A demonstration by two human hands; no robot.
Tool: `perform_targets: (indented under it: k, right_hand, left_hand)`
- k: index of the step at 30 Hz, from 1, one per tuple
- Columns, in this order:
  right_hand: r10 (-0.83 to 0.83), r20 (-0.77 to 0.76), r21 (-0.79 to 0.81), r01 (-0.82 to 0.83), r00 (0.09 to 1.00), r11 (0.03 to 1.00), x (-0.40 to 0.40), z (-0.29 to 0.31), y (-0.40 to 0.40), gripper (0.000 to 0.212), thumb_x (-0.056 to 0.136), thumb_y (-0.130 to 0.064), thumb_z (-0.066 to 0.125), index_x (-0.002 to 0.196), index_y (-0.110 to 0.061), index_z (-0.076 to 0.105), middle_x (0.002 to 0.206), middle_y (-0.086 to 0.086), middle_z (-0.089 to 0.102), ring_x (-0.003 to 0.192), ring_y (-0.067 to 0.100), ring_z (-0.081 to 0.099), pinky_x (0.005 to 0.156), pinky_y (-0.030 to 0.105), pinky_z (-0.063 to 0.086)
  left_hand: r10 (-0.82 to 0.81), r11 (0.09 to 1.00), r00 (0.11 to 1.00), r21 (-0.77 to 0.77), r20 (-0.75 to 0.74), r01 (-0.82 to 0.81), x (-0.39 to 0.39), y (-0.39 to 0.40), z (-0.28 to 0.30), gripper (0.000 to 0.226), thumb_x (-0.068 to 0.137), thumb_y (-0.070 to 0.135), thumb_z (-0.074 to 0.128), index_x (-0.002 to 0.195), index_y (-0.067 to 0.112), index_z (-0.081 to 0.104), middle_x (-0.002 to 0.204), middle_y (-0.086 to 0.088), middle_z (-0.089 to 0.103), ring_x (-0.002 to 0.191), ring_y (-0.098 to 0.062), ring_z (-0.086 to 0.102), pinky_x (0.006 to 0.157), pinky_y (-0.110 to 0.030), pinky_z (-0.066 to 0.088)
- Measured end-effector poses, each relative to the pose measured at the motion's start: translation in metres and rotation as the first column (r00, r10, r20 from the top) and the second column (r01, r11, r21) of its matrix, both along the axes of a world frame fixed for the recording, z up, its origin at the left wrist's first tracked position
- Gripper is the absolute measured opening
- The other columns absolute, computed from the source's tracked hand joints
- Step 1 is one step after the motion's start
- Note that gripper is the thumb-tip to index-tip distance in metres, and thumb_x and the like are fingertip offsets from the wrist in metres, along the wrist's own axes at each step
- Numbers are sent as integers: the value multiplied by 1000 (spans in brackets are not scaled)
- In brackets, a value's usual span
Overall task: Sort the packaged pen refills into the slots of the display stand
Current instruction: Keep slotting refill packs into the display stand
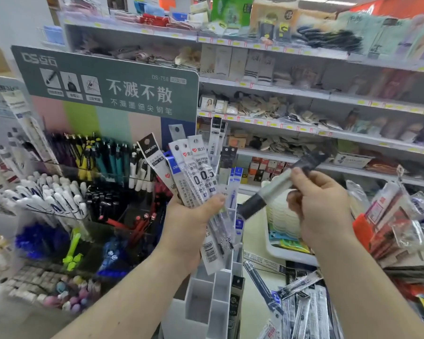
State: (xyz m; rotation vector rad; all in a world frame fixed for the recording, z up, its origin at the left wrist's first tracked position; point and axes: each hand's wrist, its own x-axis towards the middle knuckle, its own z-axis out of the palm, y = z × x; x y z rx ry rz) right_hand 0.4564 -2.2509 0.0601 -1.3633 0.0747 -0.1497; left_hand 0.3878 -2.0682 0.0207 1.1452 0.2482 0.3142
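Since these thin, flat plastic-sleeved pen refill packets (196, 177) look light, bendy and slick, I'd guess they slide around easily, so pinching low on the sleeve seems safest. Left hand (191, 223) grips a fanned bunch of them upright above the white plastic slotted display stand (206, 299). Right hand (321, 206) pinches one blurry dark-and-clear refill packet (279, 187) mid-sleeve, tilted, just beside the fan. More loose refill packets (301, 307) lie on the pale counter (255, 248) to the right. Behind: shop shelves (304, 94) and a rack of pens (88, 157).
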Motion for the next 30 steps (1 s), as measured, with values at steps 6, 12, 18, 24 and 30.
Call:
perform_targets:
  k: [6, 12, 18, 24, 30]
  right_hand:
    - [-117, 42, -137, 122, 992, 983, 77, -25, 22, 20, 97, -12, 64, 77, -13, 64, 67, 5, 68, 53, 10, 67, 51, 20, 53]
    - [-19, 10, -396, 21, 1000, 918, 149, -66, 61, 24, 97, -20, 62, 73, -21, 64, 77, 5, 72, 73, 18, 73, 76, 39, 60]
    - [175, 5, -718, -118, 985, 686, 172, -91, 95, 15, 94, -26, 63, 87, -21, 75, 85, 1, 72, 83, 24, 66, 73, 30, 50]
    - [186, -149, -771, -232, 971, 593, 176, -89, 93, 15, 92, -29, 69, 94, -16, 76, 76, -3, 64, 63, 11, 52, 55, 23, 36]
    - [200, -53, -583, -193, 978, 789, 124, -45, 73, 10, 89, -24, 71, 96, -17, 72, 93, -2, 69, 85, 17, 62, 72, 33, 51]
  left_hand:
    - [6, 1000, 1000, -9, -22, -6, -1, -3, 0, 38, 71, 7, 77, 108, 13, 71, 99, -3, 78, 95, -23, 74, 88, -44, 57]
    - [1, 999, 998, 35, -64, 1, 1, -2, 1, 46, 64, 15, 77, 109, 12, 71, 102, -5, 77, 100, -25, 73, 100, -52, 53]
    - [-16, 998, 996, 56, -89, 21, 1, 0, 0, 39, 72, 15, 83, 109, 11, 71, 109, -12, 75, 108, -33, 69, 102, -57, 49]
    - [-31, 999, 995, -13, -97, 29, 1, 0, 1, 44, 71, 14, 84, 111, 6, 69, 113, -21, 72, 111, -42, 66, 103, -62, 46]
    - [-30, 1000, 997, -9, -73, 30, 2, -1, 3, 54, 65, 13, 77, 117, -1, 65, 116, -22, 71, 112, -41, 66, 102, -60, 47]
